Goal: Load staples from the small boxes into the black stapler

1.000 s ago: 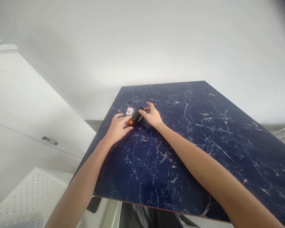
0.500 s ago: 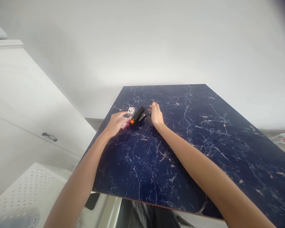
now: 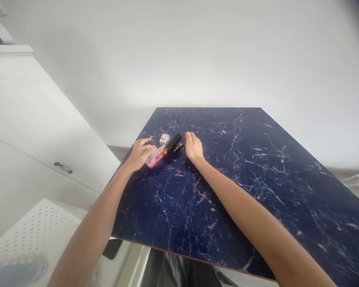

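Observation:
A black stapler (image 3: 173, 145) with an orange part at its near end lies at a slant on the dark blue marbled table. A clear and red packet (image 3: 154, 158) lies at its left, and a small white box (image 3: 164, 139) stands just beyond the packet. My left hand (image 3: 140, 154) is over the packet's left edge, fingers apart, the thumb seeming to touch it. Close by the stapler's right side rests my right hand (image 3: 194, 147), loosely cupped with nothing seen in it. Some of its fingertips are hidden.
The marbled tabletop (image 3: 227, 187) reaches the white wall behind. To the left stands a white cabinet (image 3: 32, 127) with a dark handle. Below the table's left edge are a perforated white surface (image 3: 32, 231) and a dark flat object (image 3: 112, 248).
My left hand has drawn left and more of the packet shows. My right hand has shifted slightly left, nearer the stapler, its fingers more curled. The camera view has shifted slightly.

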`<state>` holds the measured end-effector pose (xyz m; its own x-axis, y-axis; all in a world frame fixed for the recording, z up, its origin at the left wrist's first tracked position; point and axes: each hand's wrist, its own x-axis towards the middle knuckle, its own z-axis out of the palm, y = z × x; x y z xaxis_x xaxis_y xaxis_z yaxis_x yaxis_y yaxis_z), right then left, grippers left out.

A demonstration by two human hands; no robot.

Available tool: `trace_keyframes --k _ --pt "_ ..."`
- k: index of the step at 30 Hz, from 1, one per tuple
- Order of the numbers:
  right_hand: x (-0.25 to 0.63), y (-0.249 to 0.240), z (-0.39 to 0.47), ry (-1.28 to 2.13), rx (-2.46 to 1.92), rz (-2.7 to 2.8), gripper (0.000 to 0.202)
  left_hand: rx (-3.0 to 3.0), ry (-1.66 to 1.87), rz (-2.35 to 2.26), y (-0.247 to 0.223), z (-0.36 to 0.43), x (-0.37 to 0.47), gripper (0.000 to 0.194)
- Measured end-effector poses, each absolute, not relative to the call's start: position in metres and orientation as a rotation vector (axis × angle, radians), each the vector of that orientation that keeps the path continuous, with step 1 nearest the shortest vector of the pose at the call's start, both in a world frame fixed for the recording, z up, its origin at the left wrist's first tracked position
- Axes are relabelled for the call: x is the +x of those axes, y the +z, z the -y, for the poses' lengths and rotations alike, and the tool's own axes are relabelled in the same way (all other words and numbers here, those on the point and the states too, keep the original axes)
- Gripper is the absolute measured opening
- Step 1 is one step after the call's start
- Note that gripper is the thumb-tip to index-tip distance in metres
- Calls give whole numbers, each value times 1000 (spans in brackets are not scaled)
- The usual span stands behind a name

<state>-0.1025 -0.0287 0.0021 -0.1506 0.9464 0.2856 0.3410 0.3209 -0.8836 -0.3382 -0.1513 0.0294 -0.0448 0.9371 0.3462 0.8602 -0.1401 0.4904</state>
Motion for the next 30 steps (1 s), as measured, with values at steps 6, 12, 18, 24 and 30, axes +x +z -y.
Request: trace_keyframes --k 6,12,18,24,30 --pt "-102 7 34 854 -1101 1857 51 2122 903 -2080 8 132 -333 54" --pt "-107 14 39 828 -1113 2020 53 2114 757 -1976 13 99 -310 58" --pt "-78 23 58 492 -1275 2066 47 2140 746 -1853 20 118 -263 62" --pt "26 19 105 708 -1103 2070 55 2224 635 -1543 17 155 -198 62" --pt "65 21 99 1177 -847 1987 33 2253 583 -1499 24 158 -231 55"
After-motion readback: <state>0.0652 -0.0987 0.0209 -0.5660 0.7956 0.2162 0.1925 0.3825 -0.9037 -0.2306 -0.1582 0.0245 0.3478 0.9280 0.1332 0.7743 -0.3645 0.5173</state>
